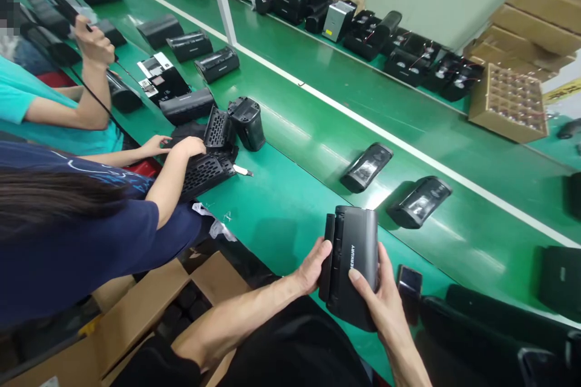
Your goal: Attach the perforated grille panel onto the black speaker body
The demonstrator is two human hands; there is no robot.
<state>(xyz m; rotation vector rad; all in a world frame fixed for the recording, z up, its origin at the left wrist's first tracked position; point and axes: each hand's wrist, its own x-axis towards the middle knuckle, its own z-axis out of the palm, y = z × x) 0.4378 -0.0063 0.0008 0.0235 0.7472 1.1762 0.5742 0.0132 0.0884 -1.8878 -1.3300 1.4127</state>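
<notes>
Over the near edge of the green workbench, both my hands hold a black plastic speaker casing [358,233] with white lettering that reads MERKURY. My left hand [313,266] grips its left side, the thumb on a narrow black panel [327,254] that runs along the casing. Whether that panel is attached or apart, I cannot tell. My right hand [381,296] wraps the right side, thumb lying on the front face below the lettering. The fingers behind the casing are hidden. Just right of my right hand lies a dark phone-like object [410,283].
Two glossy black casings [420,202] sit on the green conveyor belt [313,133] ahead. To the left, a co-worker's hands [190,146] are at perforated black parts [206,175]; another person [95,51] holds a corded tool. An open cardboard box [140,314] stands below left.
</notes>
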